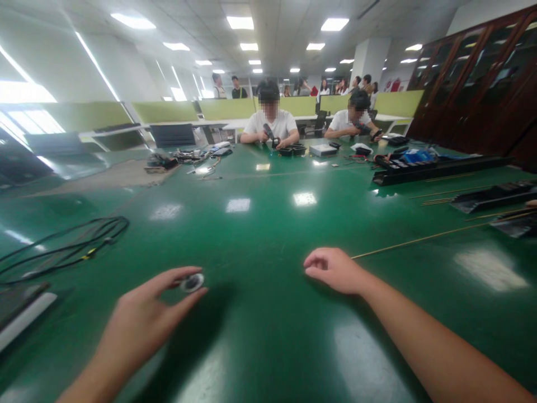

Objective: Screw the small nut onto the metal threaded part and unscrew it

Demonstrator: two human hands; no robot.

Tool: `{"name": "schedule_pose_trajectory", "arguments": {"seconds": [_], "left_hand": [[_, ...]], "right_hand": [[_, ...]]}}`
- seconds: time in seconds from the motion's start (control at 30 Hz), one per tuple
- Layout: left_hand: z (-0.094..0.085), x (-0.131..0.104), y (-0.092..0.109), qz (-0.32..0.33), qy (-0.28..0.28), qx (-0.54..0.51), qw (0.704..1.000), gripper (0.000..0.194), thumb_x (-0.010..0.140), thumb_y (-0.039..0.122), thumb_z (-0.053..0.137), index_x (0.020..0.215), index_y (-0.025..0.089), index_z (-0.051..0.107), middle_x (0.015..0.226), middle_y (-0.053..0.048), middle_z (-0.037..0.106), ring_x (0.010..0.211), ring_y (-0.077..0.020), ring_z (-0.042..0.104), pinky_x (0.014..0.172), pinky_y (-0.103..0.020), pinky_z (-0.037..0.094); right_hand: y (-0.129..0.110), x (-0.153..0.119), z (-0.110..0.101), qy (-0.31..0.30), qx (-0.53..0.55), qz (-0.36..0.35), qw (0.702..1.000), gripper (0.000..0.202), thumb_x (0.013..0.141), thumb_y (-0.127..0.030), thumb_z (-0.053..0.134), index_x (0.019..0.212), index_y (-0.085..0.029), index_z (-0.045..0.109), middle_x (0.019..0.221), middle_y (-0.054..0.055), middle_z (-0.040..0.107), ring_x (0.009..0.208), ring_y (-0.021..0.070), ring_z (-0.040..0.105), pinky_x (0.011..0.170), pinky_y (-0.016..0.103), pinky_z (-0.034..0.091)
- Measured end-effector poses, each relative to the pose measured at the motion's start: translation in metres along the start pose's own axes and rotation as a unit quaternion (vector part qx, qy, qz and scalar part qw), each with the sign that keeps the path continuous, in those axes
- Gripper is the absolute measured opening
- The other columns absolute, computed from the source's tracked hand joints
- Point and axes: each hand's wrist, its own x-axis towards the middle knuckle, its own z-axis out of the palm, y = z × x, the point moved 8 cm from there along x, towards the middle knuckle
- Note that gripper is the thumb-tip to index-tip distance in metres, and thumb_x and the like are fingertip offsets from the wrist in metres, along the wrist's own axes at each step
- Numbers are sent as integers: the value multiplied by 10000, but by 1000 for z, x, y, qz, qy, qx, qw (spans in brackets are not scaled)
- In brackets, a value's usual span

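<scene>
My left hand [155,310] holds a small round metallic ring-like part [193,282] with a dark centre between thumb and fingers, a little above the green table [251,240]. On the right, my right hand [331,270] rests at the table surface with its fingers curled in toward the thumb. Whether anything is between those fingertips is too small to make out. A thin brass-coloured rod [419,239] lies on the table just beyond my right hand and runs off to the right.
Black cables [100,229] are coiled at the left, above a flat device with a pale edge [27,322]. Black channel pieces [440,168] and more rods lie at the right. Across the table, two people in white shirts handle tools beside black trays [291,150].
</scene>
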Motion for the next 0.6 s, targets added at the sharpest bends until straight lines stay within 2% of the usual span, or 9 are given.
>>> {"name": "schedule_pose_trajectory", "arguments": {"seconds": [0.07, 0.13, 0.23, 0.3, 0.4, 0.6], "left_hand": [[37, 13, 44, 75, -57, -41, 995, 308, 767, 421, 735, 1021, 249, 703, 984, -2, 725, 882, -220, 670, 836, -350, 549], [70, 21, 84, 121, -89, -92, 984, 269, 766, 336, 728, 1009, 222, 708, 995, -31, 724, 878, -213, 672, 842, -341, 545], [105, 24, 120, 157, -116, -148, 970, 241, 749, 235, 734, 987, 215, 706, 970, -36, 715, 855, -197, 665, 799, -312, 542], [116, 21, 127, 183, -128, -160, 962, 221, 756, 194, 721, 976, 215, 705, 952, -37, 699, 860, -190, 651, 786, -301, 530], [120, 14, 122, 208, -136, -162, 955, 241, 781, 169, 699, 1013, 233, 705, 963, -39, 669, 889, -183, 628, 799, -300, 510], [124, 6, 115, 209, -134, -205, 947, 338, 813, 197, 694, 1145, 245, 650, 1037, -41, 665, 957, -183, 624, 861, -307, 502]], "right_hand": [[0, 0, 0, 1, 3, -2, 1000, 160, 813, -238, 668, 930, -161, 744, 787, 32, 693, 675, 141, 600, 633, 248, 465], [1, 0, -1, 5, 10, -4, 1000, 157, 802, -211, 663, 927, -153, 739, 785, 34, 694, 676, 142, 605, 635, 249, 472], [-1, 0, -3, 24, 30, -10, 999, 152, 782, -165, 655, 914, -149, 729, 774, 31, 693, 666, 139, 609, 631, 245, 481], [-4, -1, -5, 41, 40, -12, 998, 158, 766, -141, 655, 910, -151, 720, 761, 23, 687, 651, 135, 605, 615, 238, 480], [-11, -3, -7, 58, 41, -23, 997, 177, 752, -112, 651, 913, -153, 713, 763, 20, 681, 646, 132, 602, 614, 235, 476], [-32, -11, 0, 33, 29, -79, 996, 267, 715, -90, 685, 965, -180, 701, 831, 22, 683, 727, 153, 614, 685, 258, 485]]}}
